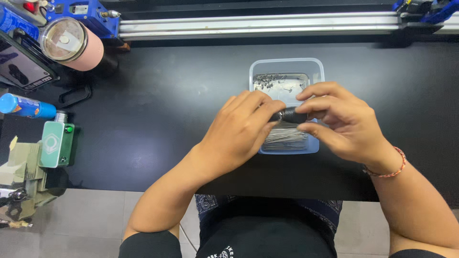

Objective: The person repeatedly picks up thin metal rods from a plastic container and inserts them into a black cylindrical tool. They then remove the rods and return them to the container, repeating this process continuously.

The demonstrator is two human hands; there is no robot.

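Both hands meet over a clear plastic container (287, 64) on the black table (158, 110). My left hand (239, 131) and my right hand (342, 122) pinch a small dark cylindrical part (289, 114) between their fingertips, one at each end. Inside the container lie a bundle of thin metal rods (287, 138) at the near end and several small metal pieces (272, 82) at the far end. A beaded bracelet (389, 169) circles my right wrist.
A pink tumbler with a clear lid (71, 44) stands at the far left, next to a blue can (26, 106), a green device (56, 143) and a dark tablet (21, 67). A metal rail (258, 25) with blue fittings runs along the table's back.
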